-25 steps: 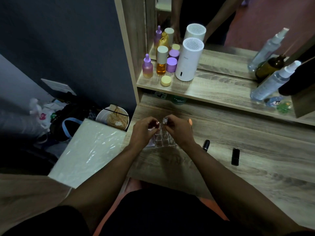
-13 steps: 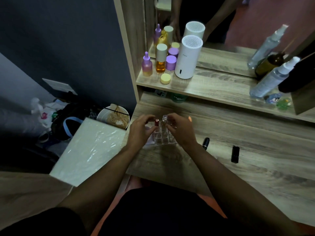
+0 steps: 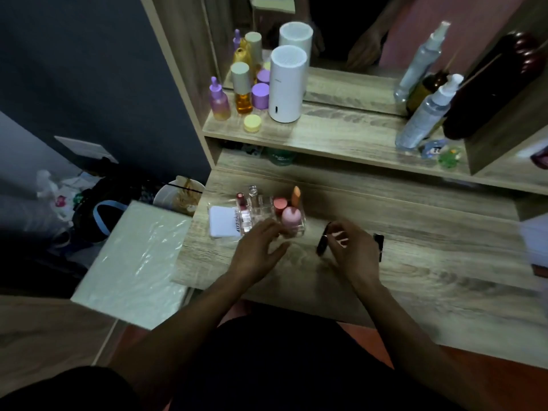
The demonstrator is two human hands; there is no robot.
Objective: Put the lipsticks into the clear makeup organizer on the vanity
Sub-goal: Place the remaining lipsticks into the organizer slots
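The clear makeup organizer (image 3: 258,216) stands on the vanity top (image 3: 415,262), left of centre. A red lipstick (image 3: 240,200) and a clear-capped one (image 3: 253,192) stand upright in its back slots. My left hand (image 3: 256,247) hovers just in front of the organizer, fingers apart, holding nothing. My right hand (image 3: 345,243) is further right, fingers curled and spread beside a black lipstick (image 3: 323,240) lying on the wood, thumb against it. A second black lipstick (image 3: 379,244) lies behind that hand, partly hidden.
Pink sponges (image 3: 289,216) and an orange one (image 3: 295,195) fill the organizer's right side; a white pad (image 3: 222,222) lies at its left. The shelf above holds a white cylinder (image 3: 286,84), purple and amber bottles (image 3: 243,90) and spray bottles (image 3: 427,114). A wrapped white box (image 3: 139,256) overhangs the left edge.
Both hands have left the organizer, where two lipsticks now stand. My right hand moved right to the black lipstick; my left hand drew back toward me. The view shifted.
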